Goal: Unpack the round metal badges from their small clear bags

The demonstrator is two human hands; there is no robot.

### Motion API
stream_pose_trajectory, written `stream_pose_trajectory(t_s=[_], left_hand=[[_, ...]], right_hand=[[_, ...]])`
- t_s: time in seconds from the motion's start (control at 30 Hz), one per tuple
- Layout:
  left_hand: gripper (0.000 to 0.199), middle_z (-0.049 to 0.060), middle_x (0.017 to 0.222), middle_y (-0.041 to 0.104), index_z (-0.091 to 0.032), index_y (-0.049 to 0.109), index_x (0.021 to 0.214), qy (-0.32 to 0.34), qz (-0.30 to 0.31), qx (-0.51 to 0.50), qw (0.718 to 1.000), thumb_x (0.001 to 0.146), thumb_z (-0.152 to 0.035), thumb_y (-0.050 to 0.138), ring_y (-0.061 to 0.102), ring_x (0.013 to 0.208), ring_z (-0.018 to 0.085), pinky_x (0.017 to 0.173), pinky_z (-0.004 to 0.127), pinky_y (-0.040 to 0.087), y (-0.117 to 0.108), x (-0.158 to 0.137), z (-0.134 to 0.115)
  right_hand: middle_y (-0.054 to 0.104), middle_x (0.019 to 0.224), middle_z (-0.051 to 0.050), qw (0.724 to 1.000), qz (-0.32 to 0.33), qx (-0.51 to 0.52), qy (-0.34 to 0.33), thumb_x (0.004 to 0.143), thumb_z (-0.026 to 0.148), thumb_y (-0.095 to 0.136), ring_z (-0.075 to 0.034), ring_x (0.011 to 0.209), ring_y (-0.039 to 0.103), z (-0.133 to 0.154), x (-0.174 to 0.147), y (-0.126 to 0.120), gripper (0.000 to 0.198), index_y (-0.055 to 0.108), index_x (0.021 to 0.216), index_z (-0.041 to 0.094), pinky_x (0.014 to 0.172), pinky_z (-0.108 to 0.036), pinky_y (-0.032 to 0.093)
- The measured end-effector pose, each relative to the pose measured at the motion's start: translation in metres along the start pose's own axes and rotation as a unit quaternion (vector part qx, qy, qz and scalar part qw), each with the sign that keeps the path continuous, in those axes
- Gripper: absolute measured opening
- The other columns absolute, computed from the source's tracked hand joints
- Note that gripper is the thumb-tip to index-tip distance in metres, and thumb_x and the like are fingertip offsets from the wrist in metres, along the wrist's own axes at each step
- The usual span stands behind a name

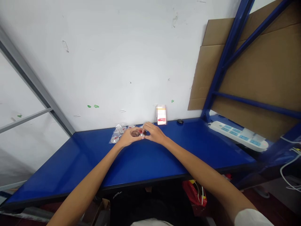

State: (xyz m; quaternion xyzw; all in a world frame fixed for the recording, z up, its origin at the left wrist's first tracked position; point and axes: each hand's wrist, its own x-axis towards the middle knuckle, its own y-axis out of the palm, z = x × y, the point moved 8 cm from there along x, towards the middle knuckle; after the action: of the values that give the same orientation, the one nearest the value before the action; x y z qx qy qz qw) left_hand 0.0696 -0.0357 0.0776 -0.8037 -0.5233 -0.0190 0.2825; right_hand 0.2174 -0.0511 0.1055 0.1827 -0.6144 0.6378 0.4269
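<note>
Over the middle of the blue table (145, 160), my left hand (129, 137) and my right hand (154, 133) meet at the fingertips. Between them they pinch a small shiny item with red and silver parts (141, 133); its kind is too small to make out. Dark brown material (135, 133) shows inside the curve of my left hand. Just left of that hand lie several clear plastic bags (115, 139), each with a round silver and red piece in it. More bags lie behind my hands, partly hidden.
A lit phone (161, 115) leans against the white wall, with a small black object (180, 121) to its right. A white power strip (238, 136) lies at the right end. Blue metal posts (222, 67) and cardboard (261, 75) stand at the right. The table's front edge runs below my forearms.
</note>
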Motion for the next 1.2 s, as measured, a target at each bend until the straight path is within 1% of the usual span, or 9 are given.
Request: stream_pose_trajectory(t_s=[0.13, 0.33, 0.43, 0.53, 0.73, 0.83, 0.97, 1.07, 1.2], left_hand=[[0.048, 0.005, 0.092, 0.073, -0.016, 0.072, 0.117, -0.006, 0.01, 0.002, 1.0, 0.082, -0.045, 0.086, 0.069, 0.081, 0.018, 0.08, 0.031, 0.057, 0.001, 0.0, 0.003], [0.05, 0.004, 0.094, 0.075, -0.017, 0.066, 0.118, 0.003, -0.014, -0.01, 1.0, 0.08, -0.042, 0.087, 0.07, 0.077, 0.016, 0.078, 0.03, 0.058, -0.003, 0.0, 0.002], [0.051, 0.007, 0.103, 0.076, -0.018, 0.064, 0.119, 0.0, -0.032, -0.031, 0.999, 0.08, -0.042, 0.088, 0.073, 0.084, 0.018, 0.082, 0.032, 0.059, -0.004, 0.001, 0.003], [0.051, 0.007, 0.104, 0.077, -0.019, 0.061, 0.118, -0.019, -0.047, -0.085, 0.995, 0.082, -0.043, 0.087, 0.076, 0.092, 0.022, 0.084, 0.034, 0.061, -0.002, 0.003, 0.008], [0.052, 0.007, 0.106, 0.078, -0.021, 0.056, 0.121, -0.03, -0.044, -0.17, 0.984, 0.085, -0.045, 0.085, 0.078, 0.1, 0.025, 0.088, 0.036, 0.061, 0.005, 0.004, 0.005], [0.052, 0.007, 0.104, 0.079, -0.022, 0.056, 0.122, -0.025, -0.039, -0.178, 0.983, 0.085, -0.046, 0.084, 0.078, 0.099, 0.025, 0.089, 0.038, 0.061, 0.006, 0.003, -0.002], [0.052, 0.008, 0.105, 0.078, -0.021, 0.056, 0.123, -0.027, -0.035, -0.182, 0.982, 0.086, -0.047, 0.083, 0.078, 0.098, 0.026, 0.088, 0.039, 0.062, 0.006, 0.002, -0.004], [0.051, 0.009, 0.113, 0.076, -0.022, 0.057, 0.124, -0.018, -0.033, -0.174, 0.984, 0.087, -0.046, 0.083, 0.076, 0.104, 0.027, 0.089, 0.039, 0.062, 0.005, 0.002, 0.0], [0.051, 0.011, 0.122, 0.072, -0.021, 0.064, 0.124, 0.003, -0.059, -0.12, 0.991, 0.083, -0.044, 0.086, 0.07, 0.117, 0.028, 0.091, 0.037, 0.061, -0.002, 0.003, 0.004]], right_hand=[[0.063, 0.097, -0.005, 1.0, 0.004, -0.006, 0.002, 0.09, 0.012, 0.074, -0.024, 0.092, 0.058, -0.001, -0.001, 0.003, 0.02, 0.059, 0.099, 0.023, 0.083, -0.035, 0.05], [0.064, 0.103, -0.007, 0.999, -0.02, -0.025, 0.015, 0.091, 0.025, 0.079, -0.026, 0.097, 0.06, -0.002, 0.0, 0.001, 0.024, 0.061, 0.107, 0.023, 0.086, -0.039, 0.053], [0.064, 0.108, -0.008, 0.999, -0.031, -0.026, 0.031, 0.093, 0.028, 0.078, -0.026, 0.1, 0.062, -0.003, 0.0, -0.001, 0.028, 0.06, 0.115, 0.023, 0.087, -0.039, 0.054], [0.064, 0.115, -0.009, 0.998, -0.037, -0.01, 0.052, 0.092, 0.031, 0.079, -0.026, 0.105, 0.063, -0.005, -0.001, -0.001, 0.036, 0.059, 0.121, 0.023, 0.089, -0.039, 0.055], [0.065, 0.113, -0.008, 0.997, -0.042, 0.01, 0.058, 0.091, 0.027, 0.079, -0.026, 0.103, 0.065, -0.005, -0.001, 0.0, 0.035, 0.059, 0.12, 0.024, 0.09, -0.041, 0.057], [0.066, 0.119, -0.01, 0.997, -0.05, 0.016, 0.05, 0.092, 0.026, 0.077, -0.028, 0.108, 0.066, -0.001, 0.001, -0.003, 0.043, 0.057, 0.13, 0.024, 0.093, -0.043, 0.058], [0.068, 0.125, -0.011, 0.998, -0.053, 0.025, 0.022, 0.096, 0.029, 0.074, -0.029, 0.115, 0.066, 0.006, 0.004, -0.007, 0.041, 0.058, 0.133, 0.026, 0.1, -0.047, 0.057], [0.067, 0.131, -0.011, 0.998, -0.056, 0.031, 0.017, 0.096, 0.031, 0.074, -0.029, 0.12, 0.066, 0.006, 0.005, -0.009, 0.042, 0.058, 0.135, 0.026, 0.104, -0.049, 0.056], [0.067, 0.133, -0.012, 0.998, -0.055, 0.028, 0.021, 0.095, 0.031, 0.076, -0.029, 0.122, 0.065, 0.003, 0.004, -0.01, 0.044, 0.058, 0.135, 0.025, 0.106, -0.049, 0.056]])
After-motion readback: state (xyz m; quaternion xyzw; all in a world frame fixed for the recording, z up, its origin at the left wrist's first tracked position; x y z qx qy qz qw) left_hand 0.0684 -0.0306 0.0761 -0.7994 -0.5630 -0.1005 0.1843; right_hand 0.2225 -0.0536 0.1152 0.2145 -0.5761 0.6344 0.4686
